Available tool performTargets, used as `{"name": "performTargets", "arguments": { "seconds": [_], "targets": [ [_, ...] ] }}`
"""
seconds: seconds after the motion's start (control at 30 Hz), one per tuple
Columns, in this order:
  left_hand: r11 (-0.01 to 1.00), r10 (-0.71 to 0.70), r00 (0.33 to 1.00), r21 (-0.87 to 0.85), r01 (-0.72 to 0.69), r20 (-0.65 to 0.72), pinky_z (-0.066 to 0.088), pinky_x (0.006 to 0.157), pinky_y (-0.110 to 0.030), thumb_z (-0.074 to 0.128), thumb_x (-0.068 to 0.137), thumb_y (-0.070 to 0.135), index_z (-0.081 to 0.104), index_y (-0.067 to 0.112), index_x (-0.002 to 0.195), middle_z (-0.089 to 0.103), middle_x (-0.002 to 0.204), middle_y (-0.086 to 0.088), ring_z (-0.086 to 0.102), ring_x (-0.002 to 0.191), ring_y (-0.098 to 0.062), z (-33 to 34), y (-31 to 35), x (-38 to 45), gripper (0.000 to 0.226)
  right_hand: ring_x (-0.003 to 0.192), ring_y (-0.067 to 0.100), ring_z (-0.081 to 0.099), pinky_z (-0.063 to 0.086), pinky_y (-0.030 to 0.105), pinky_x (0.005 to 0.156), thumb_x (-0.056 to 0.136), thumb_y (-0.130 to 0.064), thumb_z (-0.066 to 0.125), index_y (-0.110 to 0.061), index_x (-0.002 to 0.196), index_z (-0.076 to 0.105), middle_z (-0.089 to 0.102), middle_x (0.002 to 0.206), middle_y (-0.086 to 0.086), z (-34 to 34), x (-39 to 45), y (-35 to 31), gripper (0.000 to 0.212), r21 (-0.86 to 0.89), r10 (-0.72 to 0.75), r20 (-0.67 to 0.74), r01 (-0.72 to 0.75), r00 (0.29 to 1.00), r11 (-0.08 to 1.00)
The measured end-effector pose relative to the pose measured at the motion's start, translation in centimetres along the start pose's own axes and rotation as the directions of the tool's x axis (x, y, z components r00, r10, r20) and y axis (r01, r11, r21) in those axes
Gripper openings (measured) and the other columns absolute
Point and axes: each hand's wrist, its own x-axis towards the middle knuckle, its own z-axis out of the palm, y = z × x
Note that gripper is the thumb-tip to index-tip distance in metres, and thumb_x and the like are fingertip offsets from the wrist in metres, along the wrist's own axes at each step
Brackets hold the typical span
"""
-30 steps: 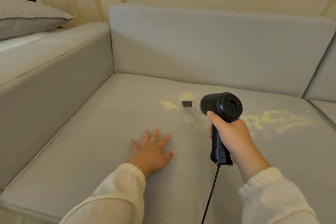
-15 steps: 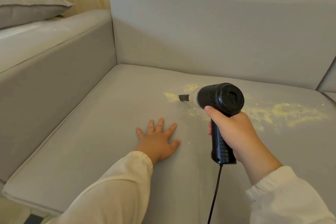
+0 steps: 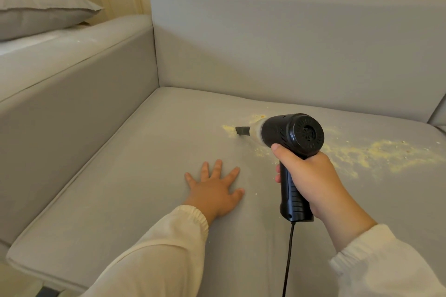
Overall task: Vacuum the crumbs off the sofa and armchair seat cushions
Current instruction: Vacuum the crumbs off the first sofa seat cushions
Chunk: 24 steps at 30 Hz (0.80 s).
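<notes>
Gripping vacuum [image 3: 287, 135], right hand [image 3: 311, 181]; nozzle at crumbs [image 3: 376, 154]; left hand [image 3: 214, 190] flat, fingers spread, on seat cushion [image 3: 125, 176].

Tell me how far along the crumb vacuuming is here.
Early. The left part of the seat cushion looks clean. The right hand holds the handheld vacuum, nozzle at a small crumb patch; the left hand lies flat. The large crumb spread remains. No armchair shows.

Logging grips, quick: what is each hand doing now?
Left hand: open, flat on the seat cushion.
Right hand: closed round the vacuum handle.
</notes>
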Motion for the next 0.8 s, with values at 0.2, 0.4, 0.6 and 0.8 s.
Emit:
{"name": "performTargets", "arguments": {
  "seconds": [0.2, 0.4, 0.6, 0.8],
  "targets": [
    [1.000, -0.003, 1.000, -0.001, 0.003, -0.006, -0.007, 0.115, -0.078, 0.019, 0.097, 0.078, -0.006, 0.058, 0.158, -0.019, 0.173, 0.005, -0.018, 0.158, -0.034, 0.0, 0.0, 0.1, 0.069, 0.081, 0.034, 0.078, 0.064, 0.045, 0.077, 0.092, -0.039, 0.078, -0.016, 0.091, 0.073, 0.077, 0.082, 0.016, 1.5, 0.8, -0.2, 0.023, 0.032, -0.008, 0.007, 0.008, 1.000, 0.999],
    [1.000, -0.002, 1.000, 0.003, 0.002, -0.009, -0.008, 0.114, -0.078, 0.018, 0.096, 0.081, -0.008, 0.059, 0.157, -0.020, 0.172, 0.004, -0.019, 0.157, -0.035, 0.2, 0.0, 0.3, 0.070, 0.071, 0.026, 0.077, 0.062, 0.039, 0.070, 0.093, -0.040, 0.077, -0.018, 0.091, 0.074, 0.076, 0.079, 0.014, 2.6, 1.4, 0.1, 0.022, 0.028, -0.042, 0.026, 0.041, 0.999, 0.999],
    [1.000, 0.002, 1.000, 0.002, -0.002, -0.005, -0.009, 0.114, -0.078, 0.018, 0.096, 0.080, -0.008, 0.058, 0.157, -0.020, 0.172, 0.004, -0.020, 0.157, -0.036, 0.1, 0.0, 0.3, 0.070, 0.077, 0.034, 0.077, 0.062, 0.042, 0.072, 0.093, -0.042, 0.076, -0.014, 0.090, 0.073, 0.077, 0.078, 0.014, 2.5, 1.8, 0.2, 0.028, 0.032, -0.020, 0.030, 0.019, 0.999, 0.999],
    [1.000, 0.002, 1.000, -0.001, -0.002, 0.006, -0.009, 0.114, -0.079, 0.019, 0.096, 0.080, -0.008, 0.058, 0.158, -0.020, 0.172, 0.003, -0.020, 0.157, -0.037, 0.1, 0.0, 0.3, 0.070, 0.073, 0.026, 0.078, 0.063, 0.039, 0.071, 0.093, -0.041, 0.077, -0.016, 0.093, 0.074, 0.077, 0.085, 0.015, 2.4, 1.5, 0.0, 0.025, -0.005, -0.041, 0.053, 0.041, 0.998, 0.999]
  ]
}}
